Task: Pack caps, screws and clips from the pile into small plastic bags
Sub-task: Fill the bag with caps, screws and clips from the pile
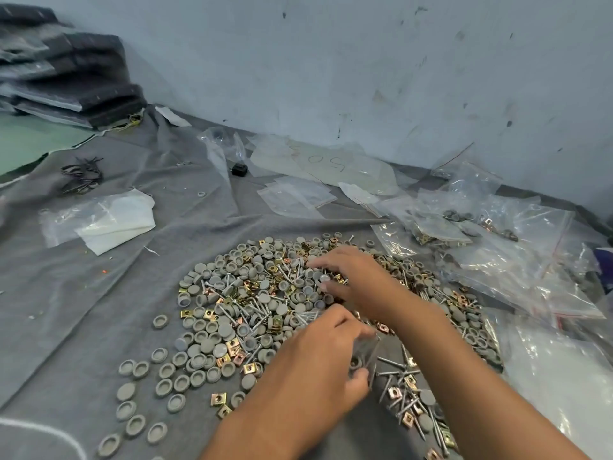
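Left grip pinches my small plastic bag; right grip, just beyond, curls on a cap atop the pile.

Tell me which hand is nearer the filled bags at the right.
Right. The right hand reaches into the pile just left of the filled bags. The left hand holds a small bag lower down, farther from them.

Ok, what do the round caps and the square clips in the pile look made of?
Round caps: probably moulded plastic, from their matte uniform grey and hollow undersides; rubber is possible. Square clips: thin bent sheet metal with a shiny gold-to-copper plated finish, judging by glints and folded edges.
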### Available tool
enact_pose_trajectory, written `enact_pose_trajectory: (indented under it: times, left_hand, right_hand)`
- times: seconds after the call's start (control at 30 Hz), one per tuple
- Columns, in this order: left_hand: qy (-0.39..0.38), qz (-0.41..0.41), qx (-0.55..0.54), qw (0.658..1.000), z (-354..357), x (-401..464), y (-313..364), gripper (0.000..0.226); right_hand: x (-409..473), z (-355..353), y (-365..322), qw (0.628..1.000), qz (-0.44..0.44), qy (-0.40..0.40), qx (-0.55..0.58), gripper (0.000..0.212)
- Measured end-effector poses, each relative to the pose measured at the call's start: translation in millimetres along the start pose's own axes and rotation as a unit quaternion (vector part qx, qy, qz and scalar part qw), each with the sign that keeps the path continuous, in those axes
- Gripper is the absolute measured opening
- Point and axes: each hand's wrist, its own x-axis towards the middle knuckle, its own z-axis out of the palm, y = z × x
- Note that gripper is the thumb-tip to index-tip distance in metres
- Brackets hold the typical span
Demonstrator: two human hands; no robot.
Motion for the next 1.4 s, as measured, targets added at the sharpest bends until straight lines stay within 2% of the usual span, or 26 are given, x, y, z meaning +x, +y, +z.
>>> enact_pose_trajectory:
  times: [0.07, 0.2, 0.47, 0.7, 0.8, 0.9, 1.0, 1.17, 1.27, 1.33, 1.4]
  left_hand:
    - [0.001, 0.001, 0.001, 1.0, -2, 0, 0, 0.045]
    - [0.006, -0.001, -0.004, 1.0, -4, -1, 2, 0.044]
    - [-0.006, -0.001, -0.009, 1.0, -3, -2, 6, 0.045]
    - [-0.012, -0.007, -0.003, 1.0, 0, -1, 6, 0.047]
    - [-0.017, -0.012, -0.001, 1.0, -1, -2, 7, 0.048]
    - [-0.013, -0.019, 0.005, 1.0, -1, -1, 7, 0.047]
    - [0.004, -0.03, 0.006, 1.0, 0, 0, 8, 0.044]
    - [0.024, -0.047, -0.02, 0.998, 0, -1, 6, 0.046]
    - [0.031, -0.052, -0.03, 0.998, -1, 1, 7, 0.045]
    - [0.033, -0.056, -0.033, 0.997, -1, 3, 7, 0.04]
    - [0.034, -0.06, -0.027, 0.997, -1, 3, 7, 0.037]
  right_hand:
    - [9, 3, 2, 0.999, -0.007, -0.015, -0.046, 0.037]
    - [9, 10, 8, 0.998, -0.002, 0.004, -0.07, 0.023]
    - [-24, 18, 27, 0.998, 0.016, 0.051, -0.024, 0.015]
    - [-46, 13, 29, 0.996, 0.059, 0.063, 0.015, 0.024]
    - [-65, 10, 25, 0.989, 0.1, 0.079, 0.071, 0.024]
    - [-92, 3, 17, 0.956, 0.136, 0.176, 0.193, 0.02]
    - [-117, -5, 4, 0.911, 0.116, 0.253, 0.303, 0.029]
    - [-129, -17, -23, 0.88, 0.048, 0.261, 0.393, 0.033]
    - [-130, -14, -35, 0.902, 0.021, 0.26, 0.344, 0.034]
    - [-130, -6, -40, 0.932, -0.006, 0.264, 0.246, 0.032]
    - [-130, -3, -41, 0.942, -0.038, 0.291, 0.162, 0.031]
